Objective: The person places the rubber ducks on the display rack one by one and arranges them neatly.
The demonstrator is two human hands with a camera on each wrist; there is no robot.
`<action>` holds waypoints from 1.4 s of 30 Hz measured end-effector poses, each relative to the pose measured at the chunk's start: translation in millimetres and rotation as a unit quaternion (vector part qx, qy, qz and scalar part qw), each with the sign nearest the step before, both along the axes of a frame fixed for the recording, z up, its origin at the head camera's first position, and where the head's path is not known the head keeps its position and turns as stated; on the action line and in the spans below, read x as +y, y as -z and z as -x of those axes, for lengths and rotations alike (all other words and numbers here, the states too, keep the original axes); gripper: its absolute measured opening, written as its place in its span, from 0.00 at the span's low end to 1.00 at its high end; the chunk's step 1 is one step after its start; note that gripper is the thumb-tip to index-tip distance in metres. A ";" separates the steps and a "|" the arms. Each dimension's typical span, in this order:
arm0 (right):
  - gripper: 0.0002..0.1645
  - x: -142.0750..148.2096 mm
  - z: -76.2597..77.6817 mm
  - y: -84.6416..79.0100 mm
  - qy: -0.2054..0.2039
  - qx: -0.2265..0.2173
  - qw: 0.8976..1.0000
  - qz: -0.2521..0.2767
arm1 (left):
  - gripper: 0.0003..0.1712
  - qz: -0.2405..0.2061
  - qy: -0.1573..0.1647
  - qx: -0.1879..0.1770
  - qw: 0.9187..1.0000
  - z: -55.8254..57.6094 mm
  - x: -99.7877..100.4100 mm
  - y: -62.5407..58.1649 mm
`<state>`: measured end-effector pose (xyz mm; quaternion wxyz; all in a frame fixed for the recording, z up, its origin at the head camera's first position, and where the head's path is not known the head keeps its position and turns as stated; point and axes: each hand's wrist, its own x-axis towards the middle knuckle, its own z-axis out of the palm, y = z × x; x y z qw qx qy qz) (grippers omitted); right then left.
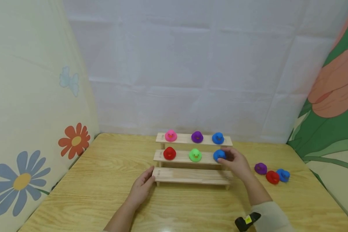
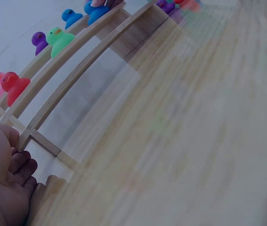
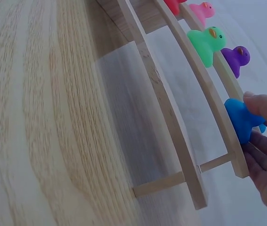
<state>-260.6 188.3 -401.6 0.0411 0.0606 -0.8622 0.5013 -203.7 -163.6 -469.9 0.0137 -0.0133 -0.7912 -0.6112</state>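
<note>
A three-tier wooden stand (image 1: 191, 175) is on the table, rubber ducks on its upper two steps. My right hand (image 1: 236, 162) pinches a blue duck (image 1: 219, 155) at the right end of the middle step; in the right wrist view thumb and fingers are on either side of that duck (image 3: 239, 120). Along the same step sit a red duck (image 1: 169, 153) and a green duck (image 1: 195, 155). Pink (image 1: 170, 135), purple (image 1: 197, 137) and another blue duck (image 1: 218, 138) line the top step. With thumb and curled fingers, my left hand (image 1: 140, 187) grips the bottom step's left end.
To the right of the stand, a purple duck (image 1: 260, 168), a red duck (image 1: 273, 177) and a blue duck (image 1: 283, 175) lie close together on the wood-grain table (image 1: 104, 170). A white cloth (image 1: 177, 64) hangs behind, with flower-printed panels at both sides.
</note>
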 end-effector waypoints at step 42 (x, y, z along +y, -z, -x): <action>0.32 10.4 -8.8 7.8 0.032 -0.002 0.998 0.049 | 0.28 0.005 -0.006 0.002 1.000 0.4 0.4 0.0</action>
